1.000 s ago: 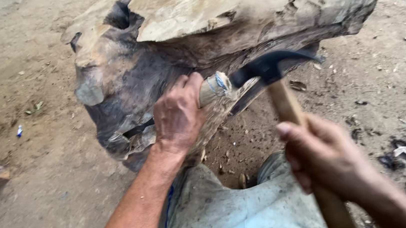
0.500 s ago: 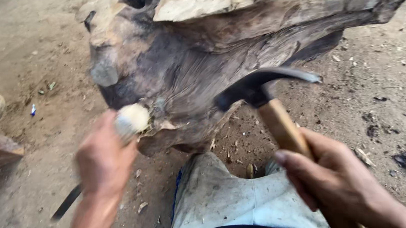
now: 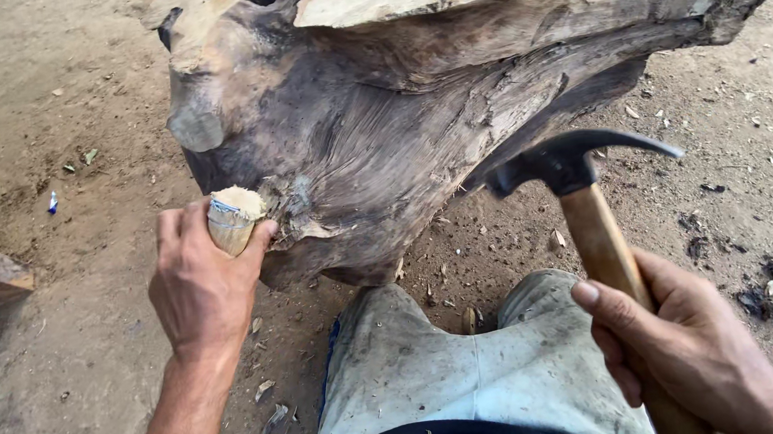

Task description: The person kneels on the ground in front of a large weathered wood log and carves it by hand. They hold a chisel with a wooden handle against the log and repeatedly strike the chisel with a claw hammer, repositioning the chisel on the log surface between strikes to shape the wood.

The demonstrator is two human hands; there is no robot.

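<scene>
The left hand point(image 3: 202, 284) is raised at the end of a bare forearm that rises from the lower left, back toward the camera, fingers curled tight in a fist-like grip. The right hand point(image 3: 693, 352) sits low at the lower right, fingers wrapped closed, thumb point(image 3: 607, 313) lying along the top, knuckles outward.

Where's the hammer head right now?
In the head view, the hammer head is right of centre, raised on its wooden handle in the right hand, just clear of the big wood stump.
</scene>
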